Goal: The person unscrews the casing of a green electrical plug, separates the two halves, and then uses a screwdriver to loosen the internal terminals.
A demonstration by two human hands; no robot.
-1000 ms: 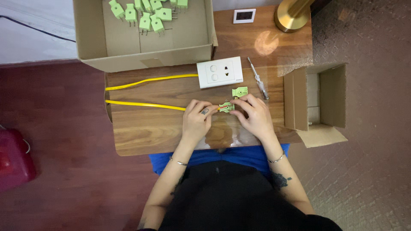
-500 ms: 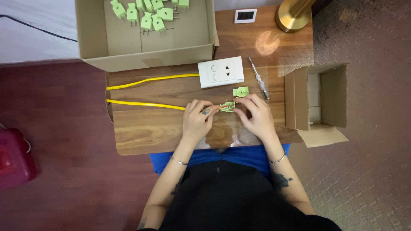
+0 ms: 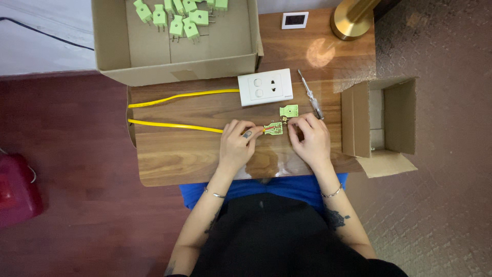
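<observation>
An opened green plug half (image 3: 273,128) lies on the wooden table (image 3: 184,154), with a yellow cable (image 3: 174,125) running into it from the left. My left hand (image 3: 238,146) pinches the cable end at the plug's left side. My right hand (image 3: 309,138) touches the plug's right side with its fingertips. The other green plug half (image 3: 289,110) lies just above, apart from both hands. A screwdriver (image 3: 310,94) rests right of it.
A white wall socket plate (image 3: 265,86) holds the cable's far end. A large open cardboard box (image 3: 174,56) at the back contains several green plugs (image 3: 177,15). A smaller open box (image 3: 382,120) stands at the right edge. A brass lamp base (image 3: 351,20) sits behind.
Both hands stay at the plug half; only small finger shifts show. The cable and the loose parts have not moved.
</observation>
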